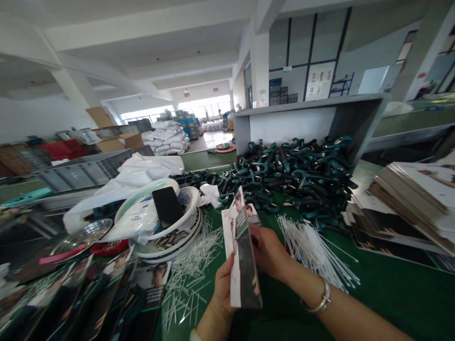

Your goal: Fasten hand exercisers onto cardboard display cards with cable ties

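Observation:
My left hand grips a printed cardboard card by its lower left edge, holding it upright and nearly edge-on to me. Behind the card's right side is my right hand, its fingers curled close against it; the fingertips are hidden. Another printed card face shows just behind. Right of the hands lies a bundle of white cable ties. Cut bits of white plastic strip are scattered to the left. Beyond the hands is a heap of dark green and black hand tools with curved ends.
Stacked cards stand at the right. At left are white round trays with a black phone and small metal parts, plus a metal bowl. Cards with tools on them lie front left. A grey-framed bin backs the heap.

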Demonstrator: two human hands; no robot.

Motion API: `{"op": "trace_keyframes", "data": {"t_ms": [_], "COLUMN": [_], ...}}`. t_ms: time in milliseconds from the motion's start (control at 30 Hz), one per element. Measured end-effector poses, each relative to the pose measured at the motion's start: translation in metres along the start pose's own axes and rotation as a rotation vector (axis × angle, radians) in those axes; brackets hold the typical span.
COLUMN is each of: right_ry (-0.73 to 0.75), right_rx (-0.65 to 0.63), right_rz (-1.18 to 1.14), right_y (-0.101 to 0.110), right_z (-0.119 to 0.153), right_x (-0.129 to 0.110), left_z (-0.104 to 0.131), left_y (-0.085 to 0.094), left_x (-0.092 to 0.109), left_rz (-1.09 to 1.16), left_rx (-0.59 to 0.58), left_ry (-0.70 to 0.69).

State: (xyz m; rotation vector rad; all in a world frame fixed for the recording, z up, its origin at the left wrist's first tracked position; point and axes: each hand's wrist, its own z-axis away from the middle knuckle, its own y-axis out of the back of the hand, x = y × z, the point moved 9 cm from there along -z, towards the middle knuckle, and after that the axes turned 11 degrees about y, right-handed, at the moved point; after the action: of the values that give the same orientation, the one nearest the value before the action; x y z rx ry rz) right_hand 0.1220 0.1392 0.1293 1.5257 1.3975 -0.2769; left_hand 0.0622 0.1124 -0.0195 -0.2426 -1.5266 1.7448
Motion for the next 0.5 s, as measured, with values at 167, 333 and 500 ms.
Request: {"op": "trace_keyframes", "data": {"t_ms": [167,333,500], "right_ry": [-0.245,-0.36,0.099], "right_rx": [0.166,0.29,0.222], "right_rz": [-0.695,-0.685,0.315], "right_y": [-0.008,0.024,0.075], "right_z": [0.013,0.025,0.006], "right_x": [0.034,0.062,0.008], "left_z": [0.005,0.01,0.012], "left_y": [-0.012,-0.012,-0.018], "left_x": [0.016,0.031,0.034], "left_rz": [-0.094,-0.158,-0.233], "left_rx": [0.079,0.156,0.155], "left_ry": [-0.142,-0.279,-0.291]}}
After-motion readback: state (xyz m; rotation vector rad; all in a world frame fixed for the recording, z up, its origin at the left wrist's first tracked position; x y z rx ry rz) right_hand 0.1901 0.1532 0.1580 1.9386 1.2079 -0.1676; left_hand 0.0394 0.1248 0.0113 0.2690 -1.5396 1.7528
